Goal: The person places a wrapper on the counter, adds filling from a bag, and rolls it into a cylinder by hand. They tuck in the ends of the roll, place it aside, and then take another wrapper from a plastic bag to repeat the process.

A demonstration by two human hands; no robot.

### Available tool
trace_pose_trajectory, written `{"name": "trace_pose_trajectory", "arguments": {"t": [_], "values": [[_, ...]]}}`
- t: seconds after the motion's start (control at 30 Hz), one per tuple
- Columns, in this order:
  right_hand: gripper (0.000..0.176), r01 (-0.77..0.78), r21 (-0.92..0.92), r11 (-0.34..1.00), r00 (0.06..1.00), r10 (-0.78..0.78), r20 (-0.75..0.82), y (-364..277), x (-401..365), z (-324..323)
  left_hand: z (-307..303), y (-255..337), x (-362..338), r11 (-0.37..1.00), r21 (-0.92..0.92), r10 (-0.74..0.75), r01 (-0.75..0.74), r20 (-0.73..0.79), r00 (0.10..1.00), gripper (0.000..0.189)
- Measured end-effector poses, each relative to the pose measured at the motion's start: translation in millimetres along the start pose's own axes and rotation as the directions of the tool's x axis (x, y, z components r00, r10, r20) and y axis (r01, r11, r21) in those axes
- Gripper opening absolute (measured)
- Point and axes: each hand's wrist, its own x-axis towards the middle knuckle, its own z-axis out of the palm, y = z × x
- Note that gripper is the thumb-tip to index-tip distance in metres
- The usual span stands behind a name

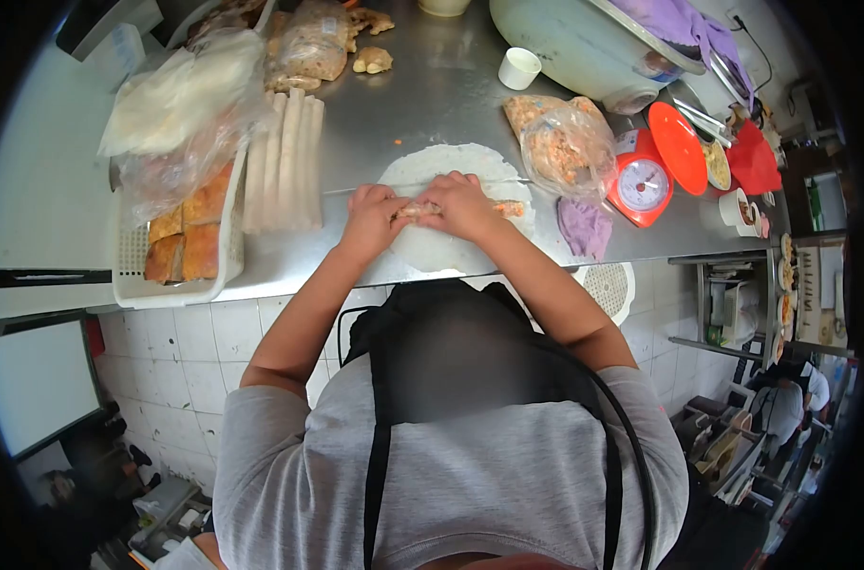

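Observation:
A thin, pale round wrapper sheet (432, 163) lies on the steel table near its front edge. Across its middle runs a line of orange-flecked filling (416, 211). My left hand (370, 220) curls its fingers onto the left end of this filling. Pinching the same filling from the other side is my right hand (460, 205), its fingers bent inward. A bit more filling shows on the sheet just right of my right hand. My palms and part of the filling are hidden under my fingers.
Long pale rolls (284, 161) lie at left, beside a white basket (230, 249) with golden baked pieces. At right are a bag of filling (567, 150), a purple cloth (584, 228), a red scale (640, 180) and a red plate (679, 147). A white cup (519, 68) stands farther back.

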Motion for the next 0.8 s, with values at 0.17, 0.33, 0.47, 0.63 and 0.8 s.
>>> {"name": "trace_pose_trajectory", "arguments": {"t": [0.17,0.33,0.47,0.63,0.8], "values": [[0.017,0.042,0.089,0.995,0.999,-0.039,-0.032,3,6,8,-9,0,2,0.999,0.042,0.035,-0.033,-0.054,0.998,0.031],[0.017,0.031,0.051,0.998,0.999,-0.028,-0.046,0,10,11,-5,-6,-1,0.999,0.027,0.025,-0.022,-0.088,0.996,0.033],[0.018,0.037,-0.023,0.999,0.993,-0.039,-0.113,-3,8,24,-8,-3,-6,0.999,0.035,-0.019,0.023,-0.103,0.994,0.028],[0.018,0.035,-0.034,0.999,0.994,-0.039,-0.107,-8,10,19,-2,-7,-6,0.999,0.051,-0.008,0.014,-0.111,0.994,0.029],[0.018,0.111,0.083,0.99,0.989,-0.102,-0.104,-14,11,16,-2,-9,-7,0.998,0.052,-0.033,0.039,-0.103,0.994,0.03]]}}
